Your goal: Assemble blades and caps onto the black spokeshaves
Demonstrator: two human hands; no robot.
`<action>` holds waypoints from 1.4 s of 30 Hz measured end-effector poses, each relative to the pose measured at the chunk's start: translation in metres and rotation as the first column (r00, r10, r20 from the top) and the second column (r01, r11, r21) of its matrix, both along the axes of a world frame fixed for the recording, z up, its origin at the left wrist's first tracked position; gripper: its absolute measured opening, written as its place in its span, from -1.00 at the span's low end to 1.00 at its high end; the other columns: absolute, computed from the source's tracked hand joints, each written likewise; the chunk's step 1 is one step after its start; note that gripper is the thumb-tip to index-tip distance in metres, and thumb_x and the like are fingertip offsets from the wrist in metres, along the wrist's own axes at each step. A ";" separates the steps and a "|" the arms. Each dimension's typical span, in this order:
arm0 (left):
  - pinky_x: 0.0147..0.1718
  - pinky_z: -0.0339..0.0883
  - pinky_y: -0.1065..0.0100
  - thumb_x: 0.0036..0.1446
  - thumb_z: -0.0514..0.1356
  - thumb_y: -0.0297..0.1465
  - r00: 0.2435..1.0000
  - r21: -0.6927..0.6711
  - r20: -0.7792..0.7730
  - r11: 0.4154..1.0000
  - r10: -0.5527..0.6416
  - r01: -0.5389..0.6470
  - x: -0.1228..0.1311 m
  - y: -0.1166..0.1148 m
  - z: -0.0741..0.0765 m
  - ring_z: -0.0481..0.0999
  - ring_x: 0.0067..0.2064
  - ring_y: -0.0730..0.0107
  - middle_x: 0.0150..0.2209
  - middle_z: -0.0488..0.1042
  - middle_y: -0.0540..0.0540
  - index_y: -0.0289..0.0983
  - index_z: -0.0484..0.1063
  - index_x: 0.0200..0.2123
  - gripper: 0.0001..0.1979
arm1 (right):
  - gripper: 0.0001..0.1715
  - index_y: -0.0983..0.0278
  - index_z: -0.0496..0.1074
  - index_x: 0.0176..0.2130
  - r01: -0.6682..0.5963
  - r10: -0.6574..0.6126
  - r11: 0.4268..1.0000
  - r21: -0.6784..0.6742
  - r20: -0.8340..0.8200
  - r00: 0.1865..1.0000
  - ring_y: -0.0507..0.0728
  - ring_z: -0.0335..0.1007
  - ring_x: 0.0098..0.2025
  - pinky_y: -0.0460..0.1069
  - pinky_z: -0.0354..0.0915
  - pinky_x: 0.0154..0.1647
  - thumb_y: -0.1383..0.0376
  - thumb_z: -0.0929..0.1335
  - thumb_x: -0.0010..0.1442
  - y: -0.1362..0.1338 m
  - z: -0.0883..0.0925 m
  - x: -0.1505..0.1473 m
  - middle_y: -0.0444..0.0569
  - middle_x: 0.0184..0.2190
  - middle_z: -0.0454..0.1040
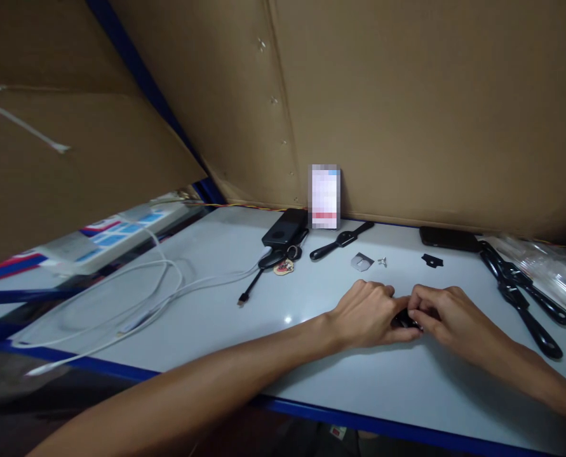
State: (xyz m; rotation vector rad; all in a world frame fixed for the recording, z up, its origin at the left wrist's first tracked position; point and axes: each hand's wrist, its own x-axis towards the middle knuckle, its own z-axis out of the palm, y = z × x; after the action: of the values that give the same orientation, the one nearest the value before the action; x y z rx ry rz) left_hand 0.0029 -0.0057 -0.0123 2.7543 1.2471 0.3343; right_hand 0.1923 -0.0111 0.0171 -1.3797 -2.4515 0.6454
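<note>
My left hand [366, 312] lies low over the white tabletop, its fingers closed around a small black part [405, 318] that is mostly hidden. From the right, my right hand [447, 311] meets it with thumb and fingers pinched at that same part. What the right fingertips grip cannot be made out. Just beyond the hands lie a grey metal blade [362, 261], a small silver thumbscrew [382, 261] and a flat black plate [432, 260]. Farther back is a black spokeshave [345, 238] with two handles.
Two more black spokeshaves [521, 298] lie at the right, near clear plastic bags [540, 266] and a dark phone-like slab [449, 238]. A lit phone [325, 197] leans on the cardboard wall [430, 108]. Left are a black power bank [285, 228] and white cables [178, 289].
</note>
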 end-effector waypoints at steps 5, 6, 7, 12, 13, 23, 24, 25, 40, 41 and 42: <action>-0.55 -0.07 0.34 0.24 0.12 0.13 1.000 0.015 0.011 1.000 -0.018 0.018 -0.001 0.000 -0.002 0.45 -0.46 0.31 -0.44 0.43 -0.05 -0.17 0.56 -0.11 -0.47 | -0.79 0.24 0.50 -0.28 -0.223 0.226 0.972 -0.076 0.034 0.973 0.05 0.37 -0.38 -0.07 0.15 -0.35 0.43 0.28 0.28 0.006 0.015 0.016 -0.12 -0.40 0.54; -0.56 -0.07 0.34 0.24 0.11 0.13 1.000 0.017 0.014 1.000 -0.023 0.023 -0.001 0.001 -0.002 0.44 -0.47 0.32 -0.45 0.43 -0.05 -0.17 0.56 -0.12 -0.47 | -0.78 0.22 0.51 -0.27 -0.246 0.251 0.965 -0.091 0.036 0.967 0.05 0.39 -0.37 -0.08 0.16 -0.34 0.44 0.29 0.27 0.007 0.017 0.018 -0.13 -0.38 0.55; -0.56 -0.08 0.33 0.24 0.11 0.14 1.000 0.021 0.016 0.999 -0.026 0.026 -0.001 0.001 -0.003 0.43 -0.47 0.33 -0.45 0.43 -0.05 -0.17 0.56 -0.12 -0.47 | -0.78 0.22 0.52 -0.27 -0.260 0.265 0.961 -0.090 0.042 0.963 0.05 0.39 -0.37 -0.08 0.17 -0.34 0.45 0.30 0.26 0.007 0.018 0.020 -0.14 -0.38 0.55; -0.56 -0.10 0.32 0.25 0.08 0.16 0.999 0.031 0.014 0.999 -0.032 0.031 -0.002 0.002 -0.004 0.42 -0.48 0.34 -0.44 0.43 -0.04 -0.16 0.55 -0.12 -0.46 | -0.79 0.28 0.54 -0.32 -0.343 0.331 0.936 0.078 0.135 0.934 0.06 0.39 -0.40 -0.06 0.19 -0.34 0.52 0.34 0.21 0.010 0.013 0.019 -0.08 -0.42 0.52; -0.56 -0.11 0.32 0.26 0.06 0.17 0.999 0.032 0.017 0.999 -0.035 0.035 -0.002 0.002 -0.004 0.42 -0.48 0.33 -0.45 0.43 -0.05 -0.16 0.55 -0.12 -0.44 | -0.78 0.29 0.55 -0.32 -0.364 0.348 0.925 0.106 0.143 0.926 0.07 0.40 -0.39 -0.06 0.21 -0.33 0.52 0.34 0.22 0.010 0.011 0.018 -0.06 -0.40 0.52; -0.55 -0.19 0.31 0.16 0.10 0.25 0.998 -0.004 0.049 0.999 -0.048 0.048 -0.004 0.003 -0.002 0.41 -0.46 0.32 -0.45 0.42 -0.03 -0.11 0.54 -0.05 -0.38 | -0.74 0.27 0.60 -0.22 -0.424 0.411 0.891 0.163 0.105 0.905 0.11 0.50 -0.26 -0.02 0.33 -0.21 0.53 0.34 0.23 0.010 0.006 0.024 -0.01 -0.25 0.57; -0.55 -0.17 0.31 0.15 0.11 0.25 0.997 -0.016 0.050 0.998 -0.053 0.054 -0.005 0.003 -0.002 0.41 -0.46 0.32 -0.45 0.42 -0.03 -0.11 0.54 -0.05 -0.38 | -0.73 0.28 0.60 -0.22 -0.422 0.408 0.892 0.163 0.110 0.906 0.11 0.50 -0.27 -0.02 0.33 -0.22 0.54 0.34 0.23 0.010 0.007 0.024 -0.01 -0.26 0.57; -0.55 -0.15 0.31 0.15 0.13 0.24 0.997 -0.026 0.050 0.998 -0.060 0.061 -0.006 0.003 -0.001 0.41 -0.46 0.33 -0.45 0.42 -0.02 -0.11 0.54 -0.04 -0.38 | -0.73 0.28 0.60 -0.25 -0.419 0.405 0.893 0.164 0.112 0.907 0.11 0.50 -0.29 -0.03 0.32 -0.24 0.54 0.34 0.23 0.010 0.007 0.023 -0.01 -0.28 0.57; -0.55 -0.11 0.32 0.20 0.20 0.11 0.994 0.016 0.070 0.997 -0.079 0.078 -0.007 0.008 -0.005 0.35 -0.48 0.38 -0.43 0.41 0.00 -0.15 0.53 -0.06 -0.50 | -0.78 0.26 0.43 -0.41 -0.219 0.215 0.973 0.068 0.070 0.974 0.00 0.28 -0.49 -0.08 0.09 -0.41 0.50 0.30 0.21 0.005 0.003 0.012 -0.17 -0.51 0.46; -0.55 -0.11 0.31 0.21 0.19 0.11 0.995 0.027 0.068 0.997 -0.077 0.075 -0.007 0.008 -0.006 0.35 -0.48 0.37 -0.43 0.41 0.00 -0.16 0.52 -0.06 -0.50 | -0.79 0.26 0.41 -0.41 -0.232 0.225 0.969 0.080 0.085 0.971 0.01 0.29 -0.48 -0.07 0.09 -0.41 0.48 0.30 0.23 0.006 0.003 0.014 -0.16 -0.49 0.46; -0.55 -0.11 0.31 0.21 0.18 0.11 0.995 0.034 0.065 0.997 -0.076 0.074 -0.007 0.007 -0.007 0.35 -0.48 0.37 -0.43 0.41 0.00 -0.16 0.52 -0.06 -0.50 | -0.78 0.26 0.39 -0.41 -0.245 0.235 0.965 0.097 0.100 0.967 0.02 0.31 -0.46 -0.07 0.09 -0.40 0.46 0.30 0.26 0.007 0.002 0.015 -0.15 -0.47 0.47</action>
State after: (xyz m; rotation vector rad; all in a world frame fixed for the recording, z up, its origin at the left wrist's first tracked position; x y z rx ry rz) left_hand -0.0041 0.0017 -0.0189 2.7828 1.1293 0.4389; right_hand 0.2074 -0.0046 0.0194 -1.1019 -2.7065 0.5013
